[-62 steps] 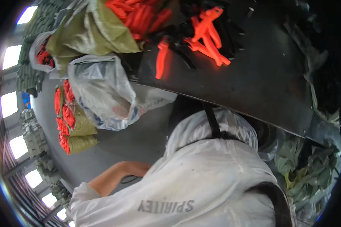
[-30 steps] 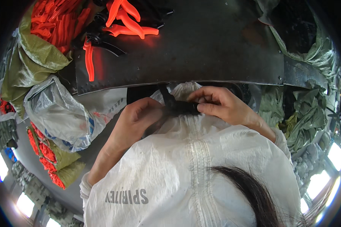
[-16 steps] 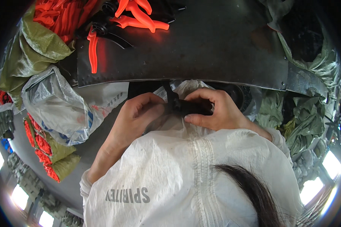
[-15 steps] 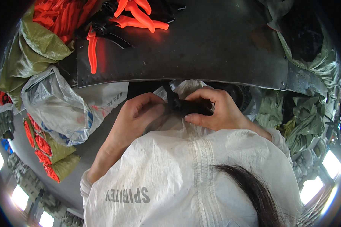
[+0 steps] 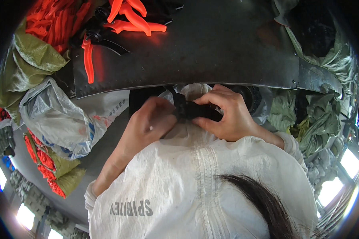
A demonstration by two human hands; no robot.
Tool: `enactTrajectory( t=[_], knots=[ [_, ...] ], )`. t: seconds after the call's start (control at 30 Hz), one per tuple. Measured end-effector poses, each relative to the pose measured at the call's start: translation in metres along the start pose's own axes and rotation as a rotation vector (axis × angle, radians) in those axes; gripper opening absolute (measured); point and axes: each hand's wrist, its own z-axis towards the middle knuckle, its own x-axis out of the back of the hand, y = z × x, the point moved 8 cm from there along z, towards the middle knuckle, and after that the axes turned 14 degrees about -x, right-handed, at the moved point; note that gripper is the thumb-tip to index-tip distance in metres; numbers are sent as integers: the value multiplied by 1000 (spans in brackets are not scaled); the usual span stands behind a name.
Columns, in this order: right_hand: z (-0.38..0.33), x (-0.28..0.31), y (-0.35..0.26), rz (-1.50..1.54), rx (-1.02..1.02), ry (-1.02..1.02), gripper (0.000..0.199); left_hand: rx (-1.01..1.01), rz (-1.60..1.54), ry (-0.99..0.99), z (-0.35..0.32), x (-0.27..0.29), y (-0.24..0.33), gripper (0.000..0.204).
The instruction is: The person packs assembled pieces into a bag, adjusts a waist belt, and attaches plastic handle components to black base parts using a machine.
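Just below the table's front edge, my right hand (image 5: 226, 114) grips a dark black part (image 5: 210, 113) between thumb and fingers. The part looks like a short thick piece, with a black strip (image 5: 177, 94) running up from it to the table edge. Facing it from the other side, my left hand (image 5: 153, 120) has its fingers curled in toward the part's left end. Motion blurs those fingertips, and what lies between them cannot be made out. Both hands are close in front of my white jacket (image 5: 167, 175).
On the dark metal table (image 5: 219, 51) lie tools with orange handles (image 5: 137, 26) and black curved pieces. Orange handles (image 5: 52, 24) fill an olive sack (image 5: 38, 59) at the far left. A clear plastic bag (image 5: 60, 119) hangs nearer; grey-green sacking (image 5: 319, 119) is at right.
My left hand's fingers have shifted a little beside the black part. My right hand keeps its grip. The table and tools appear slightly further left in view.
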Motion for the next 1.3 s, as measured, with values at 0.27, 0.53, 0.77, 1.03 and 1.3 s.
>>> enactTrajectory(
  t=[0.27,0.53,0.77,1.03,1.3],
  knots=[
    [-5,0,-8,-7,57,-8,36,-374,345,-43,19,-18,31,53],
    [-11,0,4,195,-116,-15,33,-397,324,15,17,-21,26,47],
    [-9,0,-2,115,-19,-27,37,-381,376,3,18,-19,30,47],
    [-3,13,25,389,-153,85,35,-319,250,75,13,2,36,46],
    [16,-19,1,656,-389,-280,32,-227,236,169,11,5,27,63]
  ],
)
